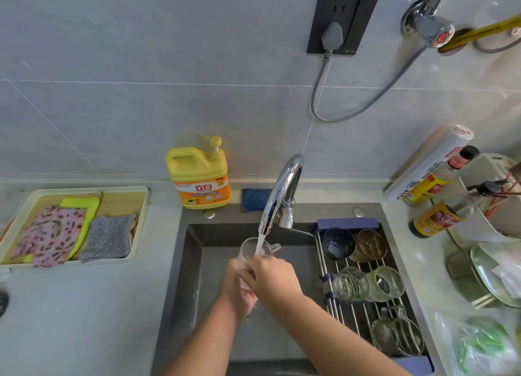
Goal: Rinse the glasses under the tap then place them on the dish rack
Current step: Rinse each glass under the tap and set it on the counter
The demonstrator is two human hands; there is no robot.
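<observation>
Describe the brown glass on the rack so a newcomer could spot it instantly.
Find the grey sink, whose right side is spanned by a metal-rod dish rack. At the rack's far end, two glasses sit side by side, and the brown glass is the right one. Only it is amber: beside it is a dark blue glass, the rest are clear.

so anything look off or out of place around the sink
Nothing looks spilled or broken. The glasses on the rack lie on their sides rather than upright, and two sauce bottles on the right counter lean tilted.
</observation>
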